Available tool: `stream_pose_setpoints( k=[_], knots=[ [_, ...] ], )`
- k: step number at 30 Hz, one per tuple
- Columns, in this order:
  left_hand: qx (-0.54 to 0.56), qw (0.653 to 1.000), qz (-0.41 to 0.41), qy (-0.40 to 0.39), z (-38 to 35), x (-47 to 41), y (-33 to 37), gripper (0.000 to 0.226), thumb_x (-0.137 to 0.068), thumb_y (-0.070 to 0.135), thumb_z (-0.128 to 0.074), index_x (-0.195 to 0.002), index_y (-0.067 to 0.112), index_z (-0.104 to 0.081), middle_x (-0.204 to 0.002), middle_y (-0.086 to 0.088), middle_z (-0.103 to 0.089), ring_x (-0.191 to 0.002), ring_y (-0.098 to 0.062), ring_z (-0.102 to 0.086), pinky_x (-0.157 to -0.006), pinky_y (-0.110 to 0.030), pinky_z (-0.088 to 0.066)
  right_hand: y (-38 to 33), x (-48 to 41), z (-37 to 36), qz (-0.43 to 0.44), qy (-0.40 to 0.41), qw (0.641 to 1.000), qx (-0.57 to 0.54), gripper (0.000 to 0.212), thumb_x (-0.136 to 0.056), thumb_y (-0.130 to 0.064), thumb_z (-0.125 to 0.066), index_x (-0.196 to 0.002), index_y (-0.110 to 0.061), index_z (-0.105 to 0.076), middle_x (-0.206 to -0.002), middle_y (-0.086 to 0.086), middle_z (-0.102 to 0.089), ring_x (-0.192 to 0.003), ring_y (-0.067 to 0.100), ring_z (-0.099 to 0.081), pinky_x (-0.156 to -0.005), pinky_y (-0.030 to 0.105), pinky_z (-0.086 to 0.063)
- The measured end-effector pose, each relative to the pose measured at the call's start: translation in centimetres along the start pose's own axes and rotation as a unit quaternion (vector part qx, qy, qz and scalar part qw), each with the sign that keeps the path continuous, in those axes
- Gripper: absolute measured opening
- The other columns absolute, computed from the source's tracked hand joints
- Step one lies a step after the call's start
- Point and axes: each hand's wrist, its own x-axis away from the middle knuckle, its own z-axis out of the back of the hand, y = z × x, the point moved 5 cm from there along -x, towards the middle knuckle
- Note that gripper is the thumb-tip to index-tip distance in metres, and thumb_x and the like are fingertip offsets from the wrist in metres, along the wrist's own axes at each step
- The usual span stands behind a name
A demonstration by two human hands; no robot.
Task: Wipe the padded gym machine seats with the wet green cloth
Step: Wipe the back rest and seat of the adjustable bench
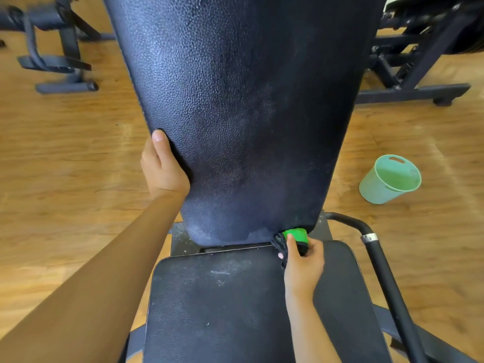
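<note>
The right grip (303,263) squeezed the green cloth (296,235) against the bottom of the back pad (235,113). The left grip (163,166) clutched its side.

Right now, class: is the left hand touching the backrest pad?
Touching. The head view shows the left hand gripping the backrest pad at its edge.

The backrest pad (235,113) is blue-black with a pebbled grain, and the seat pad (222,310) below it is black with pale scuffs. The cloth (296,234) is bright green edged in black, the bucket (379,187) mint green, and the floor (65,153) honey-brown wood grain.
</note>
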Motion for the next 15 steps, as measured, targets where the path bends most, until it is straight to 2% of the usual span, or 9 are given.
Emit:
stream_pose_setpoints(
  k=[2,4,7,9,11,13,15],
  knots=[
    [0.004,1.000,-0.011,0.000,0.1,0.1,0.0,0.050,-0.083,0.057,-0.017,-0.074,0.014,-0.041,-0.069,0.013,-0.038,-0.061,0.006,-0.039,-0.068,-0.030,-0.026,1.0,0.1,0.1,-0.015,-0.004,0.999,0.041,0.016,-0.089,-0.014,-0.067,-0.096,-0.009,-0.054,-0.085,0.000,-0.059,-0.072,0.006,-0.056,-0.054,0.006,-0.041],
    [0.002,1.000,-0.022,-0.001,0.0,0.3,0.2,0.054,-0.084,0.055,-0.017,-0.079,0.007,-0.042,-0.069,0.014,-0.039,-0.061,0.002,-0.039,-0.067,-0.029,-0.025,1.5,0.0,0.0,-0.030,-0.005,0.998,0.060,0.018,-0.089,-0.016,-0.068,-0.098,-0.008,-0.055,-0.091,0.004,-0.061,-0.078,0.016,-0.058,-0.056,0.011,-0.040],
    [-0.003,1.000,-0.029,-0.004,0.0,0.3,0.3,0.050,-0.085,0.054,-0.017,-0.074,0.011,-0.038,-0.067,0.013,-0.036,-0.060,0.004,-0.039,-0.065,-0.029,-0.023,0.6,-0.2,0.0,-0.049,0.019,0.998,0.024,0.020,-0.088,-0.018,-0.070,-0.099,-0.008,-0.057,-0.095,0.008,-0.063,-0.084,0.024,-0.062,-0.062,0.023,-0.044],
    [-0.005,0.999,-0.035,-0.006,0.0,0.3,0.3,0.043,-0.085,0.054,-0.017,-0.069,0.019,-0.035,-0.067,0.012,-0.036,-0.060,0.007,-0.040,-0.064,-0.030,-0.023,-1.8,-0.5,-0.3,-0.026,0.026,0.998,-0.045,0.020,-0.087,-0.020,-0.071,-0.099,-0.008,-0.059,-0.094,0.011,-0.065,-0.076,0.020,-0.063,-0.061,0.027,-0.050],
    [0.001,1.000,-0.026,-0.010,-0.1,0.2,0.1,0.044,-0.085,0.055,-0.017,-0.071,0.019,-0.039,-0.069,0.013,-0.039,-0.062,0.000,-0.038,-0.066,-0.030,-0.025,-4.6,-1.0,-0.3,0.008,0.037,0.994,-0.100,0.021,-0.086,-0.022,-0.072,-0.096,-0.010,-0.059,-0.093,0.011,-0.066,-0.072,0.021,-0.064,-0.062,0.035,-0.056],
    [0.006,1.000,-0.022,-0.007,0.0,0.1,-0.2,0.054,-0.084,0.056,-0.017,-0.079,0.010,-0.044,-0.071,0.014,-0.042,-0.063,-0.003,-0.036,-0.068,-0.030,-0.027,-6.7,-1.2,-0.2,0.050,0.040,0.993,-0.102,0.020,-0.086,-0.023,-0.072,-0.096,-0.013,-0.058,-0.092,0.006,-0.066,-0.076,0.021,-0.064,-0.066,0.035,-0.055],
    [0.010,0.999,-0.029,-0.009,0.0,0.0,-0.3,0.055,-0.085,0.055,-0.017,-0.081,0.008,-0.044,-0.072,0.014,-0.043,-0.063,0.005,-0.042,-0.068,-0.030,-0.028,-7.0,-1.1,-0.1,0.070,0.034,0.992,-0.099,0.020,-0.087,-0.022,-0.071,-0.101,-0.013,-0.060,-0.095,0.004,-0.066,-0.085,0.019,-0.065,-0.073,0.034,-0.055]
  ],
)
